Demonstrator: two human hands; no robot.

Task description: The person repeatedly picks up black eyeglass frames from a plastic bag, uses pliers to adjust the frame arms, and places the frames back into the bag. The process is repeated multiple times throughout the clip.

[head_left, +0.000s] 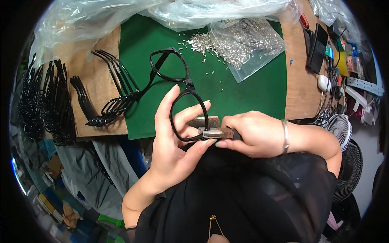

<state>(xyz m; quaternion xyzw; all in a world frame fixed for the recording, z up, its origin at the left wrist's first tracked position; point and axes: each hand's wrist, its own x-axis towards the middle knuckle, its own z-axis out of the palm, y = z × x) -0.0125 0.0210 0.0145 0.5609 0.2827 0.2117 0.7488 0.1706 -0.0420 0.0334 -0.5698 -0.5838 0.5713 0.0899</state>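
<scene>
My left hand (172, 146) holds a black eyeglass frame (189, 83) upright over the near edge of the green mat, its fingers around the lower rim and the thumb by the end piece. One temple extends to the left from the upper rim. My right hand (257, 133) is closed around a pliers-like tool (227, 133) with worn metal jaws. Those jaws meet the frame's lower corner, and the handles are mostly hidden in my fist. Behind this corner sits a rough metal block (206, 120), partly covered by my fingers.
Small silvery metal pieces (201, 43) spill beside a clear bag (249, 44) on the green mat (243, 95). Stacked black eyeglass frames (119, 103) and more bundles (54, 101) lie at left. Plastic sheeting (182, 14) spans the back. A phone (318, 48), cables and fans (340, 129) stand right.
</scene>
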